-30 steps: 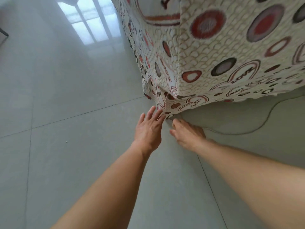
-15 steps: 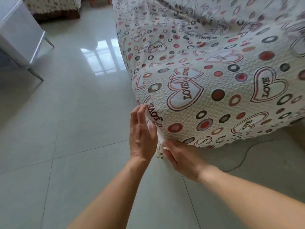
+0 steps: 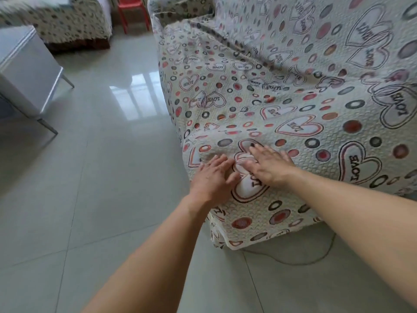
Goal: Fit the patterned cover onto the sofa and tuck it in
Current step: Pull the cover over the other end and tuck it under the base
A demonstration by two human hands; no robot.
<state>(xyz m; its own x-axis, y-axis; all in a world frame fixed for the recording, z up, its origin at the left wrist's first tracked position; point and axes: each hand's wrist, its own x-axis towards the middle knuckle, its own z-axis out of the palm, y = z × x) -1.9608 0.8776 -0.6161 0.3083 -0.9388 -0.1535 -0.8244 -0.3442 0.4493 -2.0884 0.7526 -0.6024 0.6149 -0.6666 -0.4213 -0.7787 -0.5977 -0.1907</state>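
The patterned cover (image 3: 282, 105), cream with hearts, "LOVE" lettering and red and grey circles, is draped over the whole sofa and hangs down to the floor at the front corner. The sofa itself is hidden under it. My left hand (image 3: 213, 179) lies flat on the cover at the front left corner of the seat, fingers straight. My right hand (image 3: 269, 164) lies flat beside it, a little further onto the seat, fingers spread over a large heart. Both hands press on the fabric and hold nothing.
Glossy grey floor tiles (image 3: 101, 177) spread to the left. A grey metal table (image 3: 24, 71) stands at the left. Another covered seat (image 3: 67, 21) and a red plastic stool (image 3: 133, 12) are at the back. A thin cord (image 3: 316, 258) lies on the floor by the sofa's front.
Both hands rose from the cover's bottom corner near the floor up to the top of the seat corner. The view lifted with them and now shows the seat.
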